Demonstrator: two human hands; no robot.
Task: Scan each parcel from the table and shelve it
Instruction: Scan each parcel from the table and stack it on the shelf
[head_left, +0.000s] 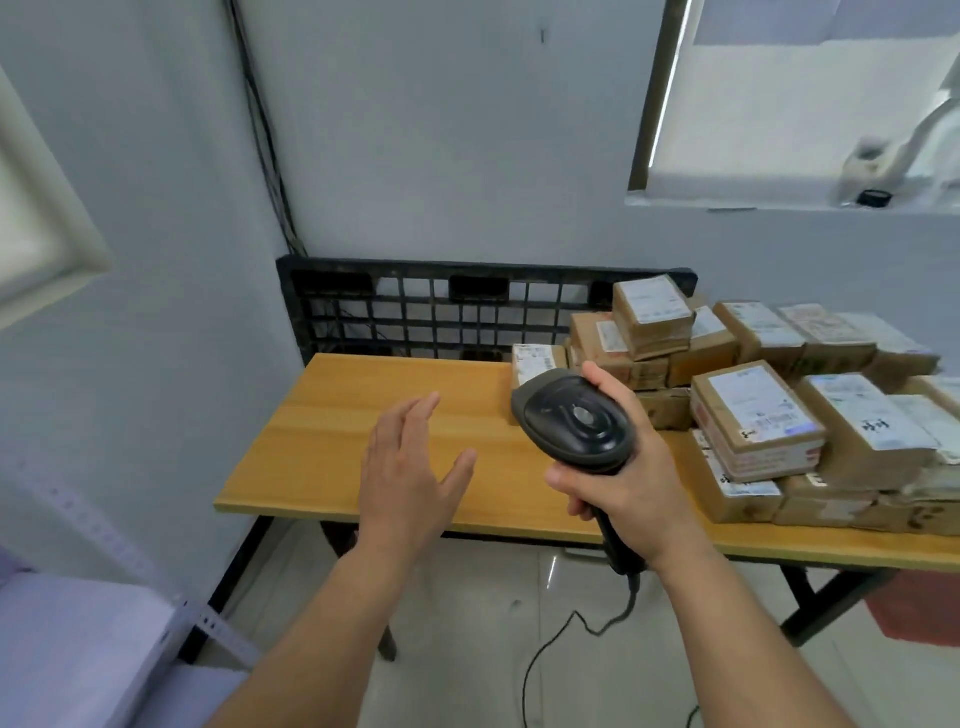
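Many parcels (758, 415) crowd the tabletop's (337, 415) right end. My right hand (628, 483) curls round the barcode scanner (576, 421), ready to scan. My left hand (410, 467) hovers, fingers spread, free to fetch one.

Scanner (576, 423): black handheld, and it's up off the table, wide head tilted toward the camera, handle gripped in the right hand (631, 483), cord dangling to the floor.
Parcels (758, 410): brown taped boxes with white labels, heaped two and three deep on the table's right half, some tilted.
Table (332, 441): yellow wooden top on black legs.
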